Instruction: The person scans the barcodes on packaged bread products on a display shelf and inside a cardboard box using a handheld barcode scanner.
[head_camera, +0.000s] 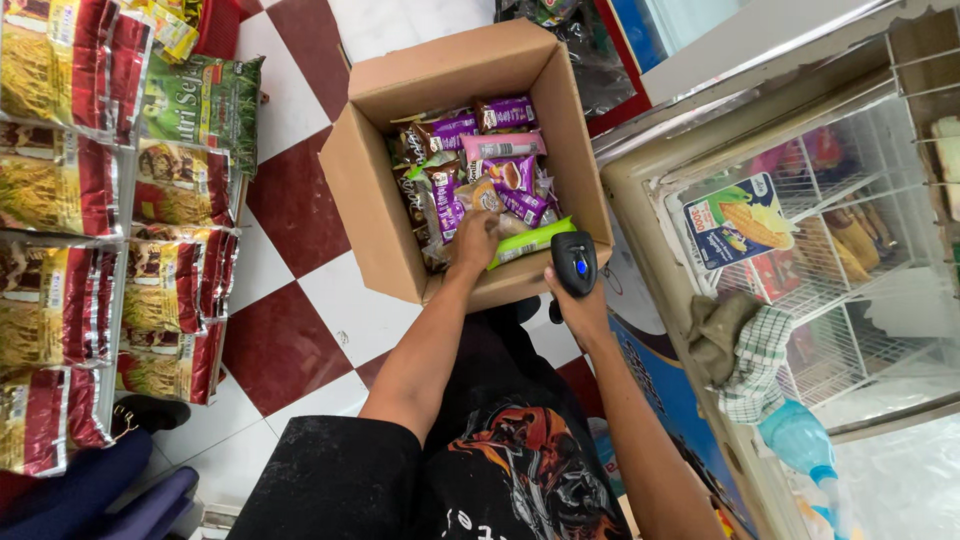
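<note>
Cardboard box (375, 200), corrugated brown, flaps open, standing on the red-and-white checked tile floor (300, 330) beside a glass-lidded chest freezer (640, 180); filled with glossy purple and pink snack wrappers (500, 150). Left hand (474, 240) reaches inside, grip closed on a slim green packet (530, 242). Right hand (580, 305) wraps a black handheld barcode scanner (574, 262) at the box's rim. Crinkled red-and-gold bags (60, 180) stacked leftward.

Box: we see matt brown cardboard box (375, 190).
Wrappers: glossy plastic snack packets (500, 150).
Scanner: smooth black plastic scanner (574, 263).
Floor: shiny tiled floor (290, 240).
Rag: soft checked cloth (752, 360).
</note>
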